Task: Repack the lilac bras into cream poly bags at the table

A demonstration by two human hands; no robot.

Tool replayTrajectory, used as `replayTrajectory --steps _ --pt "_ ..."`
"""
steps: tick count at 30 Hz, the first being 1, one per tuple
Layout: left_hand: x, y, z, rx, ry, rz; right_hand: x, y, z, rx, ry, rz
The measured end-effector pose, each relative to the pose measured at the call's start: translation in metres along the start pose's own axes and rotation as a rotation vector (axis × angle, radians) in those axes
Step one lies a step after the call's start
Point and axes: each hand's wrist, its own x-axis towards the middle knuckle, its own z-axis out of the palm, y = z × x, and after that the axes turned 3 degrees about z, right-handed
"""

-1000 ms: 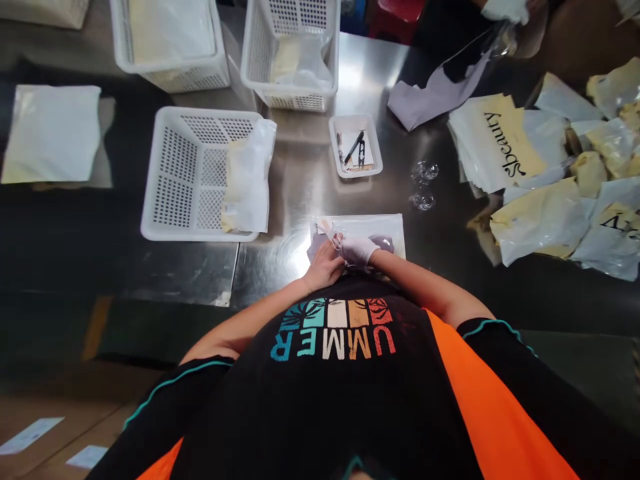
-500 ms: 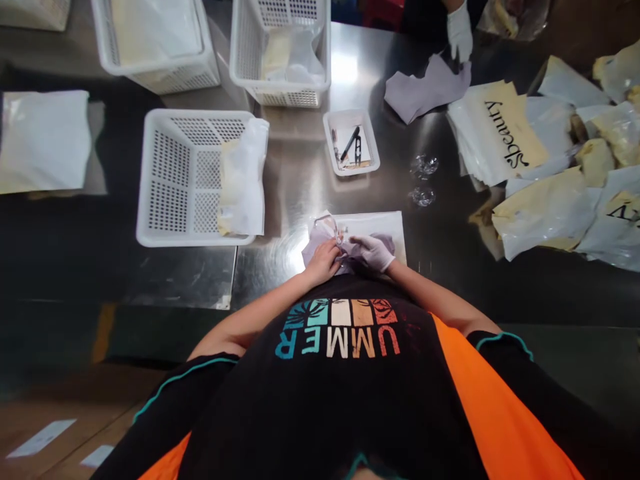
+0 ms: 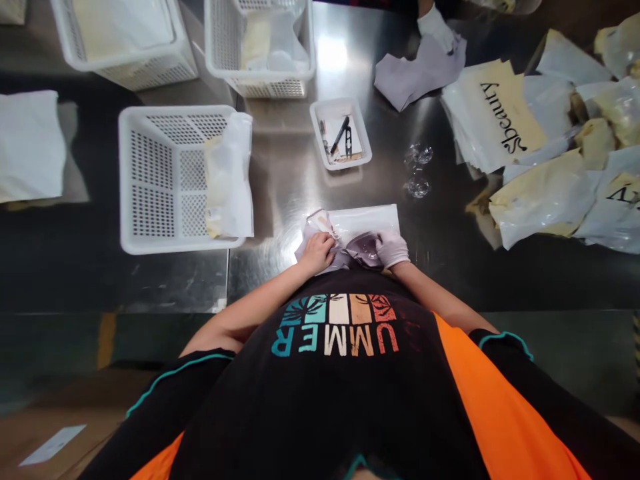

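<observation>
A lavender bra (image 3: 364, 248) lies in front of my body at the near edge of the metal table, with one darker cup facing up. My bare left hand (image 3: 318, 254) is closed on its left part, beside a pale label-like patch. My right hand (image 3: 393, 249), in a white glove, has its fingers curled over the rim of the right cup. Beneath the bra is a flat white plastic bag (image 3: 367, 217). Parts of the fabric are hidden under both hands and against my shirt.
White basket (image 3: 131, 180) with a bag over its side stands left; two more baskets are behind. A small tray (image 3: 341, 164) holds snips and a pen. Clear plastic bits (image 3: 417, 185) and piled bags (image 3: 540, 197) lie right. A co-worker's gloved hand (image 3: 436, 30) touches lavender fabric.
My right hand has moved slightly right and turned, drawing the right cup open so its inside shows. My left hand has stayed on the fabric. The view has shifted a little.
</observation>
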Motion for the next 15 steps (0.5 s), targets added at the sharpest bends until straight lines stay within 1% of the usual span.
replayTrajectory --steps 2,6,8,10,12,15 --pt "0.0 -0.001 0.001 0.0 -0.007 0.02 -0.001 -0.006 -0.003 -0.026 -0.067 -0.07" --pt "0.011 0.002 0.006 -0.025 -0.043 0.06 0.0 -0.023 0.001 -0.047 -0.085 -0.163" --pt "0.019 0.003 0.008 -0.034 -0.053 0.062 0.004 -0.029 0.003 -0.013 -0.114 -0.225" --pt "0.024 0.002 0.009 -0.045 -0.053 0.067 0.01 -0.03 0.006 0.092 -0.132 -0.288" --pt "0.026 0.0 0.009 -0.063 -0.048 0.081 0.014 -0.027 0.007 0.253 -0.106 -0.295" --pt "0.022 -0.007 0.009 -0.076 -0.055 0.09 0.015 -0.019 0.007 0.453 -0.047 -0.185"
